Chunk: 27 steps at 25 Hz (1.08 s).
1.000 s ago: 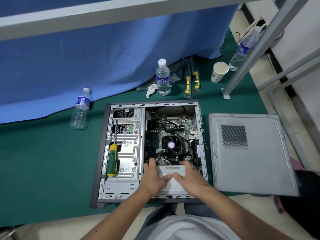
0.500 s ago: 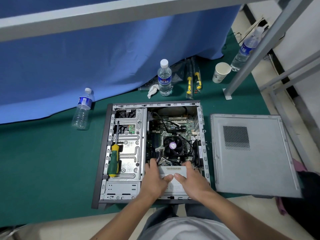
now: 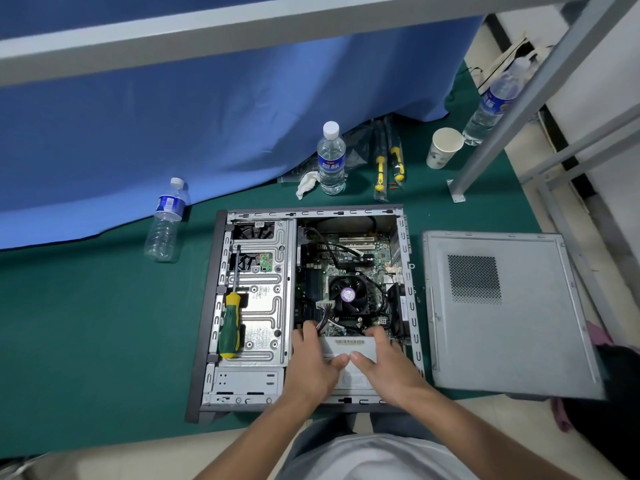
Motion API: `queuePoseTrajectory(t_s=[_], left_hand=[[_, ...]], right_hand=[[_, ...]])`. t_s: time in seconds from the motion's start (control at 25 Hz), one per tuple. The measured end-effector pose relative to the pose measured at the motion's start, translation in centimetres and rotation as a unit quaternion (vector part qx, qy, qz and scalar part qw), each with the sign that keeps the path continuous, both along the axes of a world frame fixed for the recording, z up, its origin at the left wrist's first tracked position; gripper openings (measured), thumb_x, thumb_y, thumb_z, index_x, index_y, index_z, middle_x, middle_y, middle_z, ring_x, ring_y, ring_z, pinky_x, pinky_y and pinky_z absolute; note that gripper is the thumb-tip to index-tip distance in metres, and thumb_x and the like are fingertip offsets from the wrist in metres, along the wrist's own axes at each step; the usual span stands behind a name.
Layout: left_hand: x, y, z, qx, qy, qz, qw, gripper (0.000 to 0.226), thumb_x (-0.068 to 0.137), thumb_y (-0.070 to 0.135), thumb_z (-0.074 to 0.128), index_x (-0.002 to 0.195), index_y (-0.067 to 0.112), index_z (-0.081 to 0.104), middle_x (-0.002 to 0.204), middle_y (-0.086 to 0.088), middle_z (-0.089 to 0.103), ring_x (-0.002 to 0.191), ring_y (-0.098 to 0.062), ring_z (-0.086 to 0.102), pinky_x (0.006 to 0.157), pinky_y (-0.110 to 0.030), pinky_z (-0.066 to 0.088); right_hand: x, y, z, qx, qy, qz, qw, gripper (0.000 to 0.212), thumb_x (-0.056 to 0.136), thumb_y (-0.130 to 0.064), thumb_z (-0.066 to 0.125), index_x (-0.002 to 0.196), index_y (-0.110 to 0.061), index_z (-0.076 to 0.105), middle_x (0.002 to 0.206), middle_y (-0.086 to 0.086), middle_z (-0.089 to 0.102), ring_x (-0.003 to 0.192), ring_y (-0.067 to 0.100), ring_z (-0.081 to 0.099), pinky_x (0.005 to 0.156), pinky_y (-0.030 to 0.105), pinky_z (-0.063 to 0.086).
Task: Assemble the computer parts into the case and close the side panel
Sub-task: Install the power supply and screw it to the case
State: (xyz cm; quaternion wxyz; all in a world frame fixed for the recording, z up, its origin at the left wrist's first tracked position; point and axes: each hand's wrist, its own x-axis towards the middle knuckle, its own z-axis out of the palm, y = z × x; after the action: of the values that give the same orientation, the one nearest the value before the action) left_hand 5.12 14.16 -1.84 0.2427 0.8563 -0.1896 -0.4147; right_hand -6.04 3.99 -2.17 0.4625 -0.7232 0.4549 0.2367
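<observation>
Reaching forward into the open case (image 3: 207,306) lying on green cloth (image 3: 86,323): left hand (image 3: 313,367) and right hand (image 3: 388,368) laid side by side on the grey power supply (image 3: 349,346) at the case's near right corner, thumbs almost touching, fingers hooked over its far edge, gripping it. Barcode sticker on top, unreadable. Side panel (image 3: 512,317) flat just right of case. Green-yellow screwdriver (image 3: 230,323) resting on drive bay. Bottle (image 3: 331,159) label illegible.
</observation>
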Motion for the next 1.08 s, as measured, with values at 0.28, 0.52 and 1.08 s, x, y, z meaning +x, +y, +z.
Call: queuePoseTrajectory(t_s=[0.28,0.52,1.08], left_hand=[[-0.1,0.1,0.0,-0.011,0.000,0.002,1.000,0.043,0.089,0.029,0.071,0.107,0.022,0.032,0.109,0.001,0.038,0.084,-0.006,0.050,0.073,-0.025,0.043],[-0.1,0.5,-0.2,-0.015,0.001,-0.028,0.999,0.047,0.089,0.034,0.069,0.110,0.026,0.027,0.115,0.001,0.035,0.088,-0.007,0.047,0.076,-0.024,0.040],[0.1,0.7,-1.1,-0.033,0.019,-0.029,0.999,0.049,0.089,0.034,0.070,0.119,0.024,0.031,0.115,0.001,0.034,0.092,-0.009,0.049,0.078,-0.025,0.043]], right_hand=[[0.0,0.0,0.0,-0.009,-0.005,0.004,1.000,0.042,0.099,-0.050,0.046,0.133,-0.030,0.032,0.121,0.006,0.048,0.107,0.022,0.053,0.089,0.034,0.044],[0.0,0.0,0.3,-0.007,-0.004,0.002,1.000,0.042,0.097,-0.052,0.047,0.132,-0.033,0.033,0.120,0.005,0.046,0.108,0.023,0.054,0.093,0.036,0.045],[0.0,0.4,0.5,-0.022,0.025,-0.020,0.999,0.043,0.099,-0.050,0.045,0.136,-0.032,0.032,0.127,0.007,0.046,0.099,0.025,0.057,0.083,0.034,0.045]])
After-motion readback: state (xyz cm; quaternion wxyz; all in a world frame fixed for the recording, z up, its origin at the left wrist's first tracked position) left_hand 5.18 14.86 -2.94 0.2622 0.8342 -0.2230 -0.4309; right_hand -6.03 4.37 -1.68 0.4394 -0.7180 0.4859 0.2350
